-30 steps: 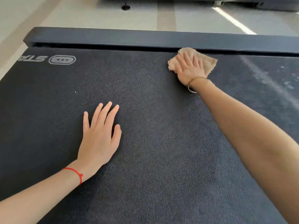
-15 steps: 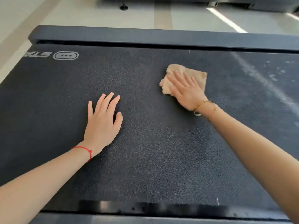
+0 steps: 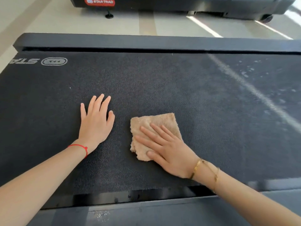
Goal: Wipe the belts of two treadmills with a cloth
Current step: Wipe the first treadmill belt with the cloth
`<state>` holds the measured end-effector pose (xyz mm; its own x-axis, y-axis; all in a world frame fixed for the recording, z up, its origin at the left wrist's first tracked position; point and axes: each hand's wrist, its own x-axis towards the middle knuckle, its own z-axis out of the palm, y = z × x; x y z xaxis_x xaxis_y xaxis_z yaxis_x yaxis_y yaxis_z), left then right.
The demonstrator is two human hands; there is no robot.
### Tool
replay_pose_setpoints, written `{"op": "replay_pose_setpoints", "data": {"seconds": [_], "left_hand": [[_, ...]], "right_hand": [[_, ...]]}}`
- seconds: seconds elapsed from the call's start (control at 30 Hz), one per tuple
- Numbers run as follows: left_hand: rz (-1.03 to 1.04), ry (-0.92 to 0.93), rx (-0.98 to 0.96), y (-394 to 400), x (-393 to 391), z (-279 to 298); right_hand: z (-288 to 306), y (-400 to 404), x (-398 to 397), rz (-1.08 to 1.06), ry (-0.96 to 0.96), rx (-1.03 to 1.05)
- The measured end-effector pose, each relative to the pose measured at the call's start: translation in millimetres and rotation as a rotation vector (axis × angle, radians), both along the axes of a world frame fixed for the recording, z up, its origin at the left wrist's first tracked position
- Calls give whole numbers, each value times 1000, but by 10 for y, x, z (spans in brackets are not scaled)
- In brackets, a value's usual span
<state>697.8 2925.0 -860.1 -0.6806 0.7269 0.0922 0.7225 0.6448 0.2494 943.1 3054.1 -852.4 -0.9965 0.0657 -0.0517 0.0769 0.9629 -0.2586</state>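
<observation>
A dark textured treadmill belt (image 3: 162, 88) fills most of the view. A folded tan cloth (image 3: 151, 123) lies on it near the middle. My right hand (image 3: 169, 150) presses flat on the cloth with straight spread fingers and covers its near right part. My left hand (image 3: 95, 121) rests flat on the bare belt just left of the cloth, fingers straight. On the right the belt shows a pale dusty streak (image 3: 254, 90) and small light spots.
The treadmill's far side rail (image 3: 146, 42) runs along the top of the belt, the near side rail (image 3: 162, 212) along the bottom. A second treadmill with a red logo plate (image 3: 99, 1) stands across the light floor (image 3: 48, 20).
My right hand has dragged the cloth from the far rail toward me across the belt, to the near middle. My left hand has stayed flat on the belt.
</observation>
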Motion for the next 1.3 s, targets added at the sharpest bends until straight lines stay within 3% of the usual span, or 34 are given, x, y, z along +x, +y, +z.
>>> {"op": "replay_pose_setpoints", "data": {"seconds": [0.27, 0.6, 0.7, 0.77, 0.9, 1.13, 1.3], "left_hand": [[19, -37, -5, 54, 55, 4], [-15, -58, 60, 251, 216, 13], [-57, -51, 54, 345, 338, 17], [-56, -61, 42, 391, 406, 3], [-53, -22, 22, 404, 458, -40], [-55, 0, 2, 412, 462, -69], [-99, -12, -10, 442, 433, -35]], "right_hand": [[109, 741, -534, -425, -57, 30], [67, -391, 386, -62, -38, -9], [71, -159, 379, -105, -33, 49], [77, 151, 267, -257, -43, 130], [136, 576, 47, -522, -73, 38], [141, -224, 516, -203, -108, 48], [167, -252, 715, -231, -83, 12]]}}
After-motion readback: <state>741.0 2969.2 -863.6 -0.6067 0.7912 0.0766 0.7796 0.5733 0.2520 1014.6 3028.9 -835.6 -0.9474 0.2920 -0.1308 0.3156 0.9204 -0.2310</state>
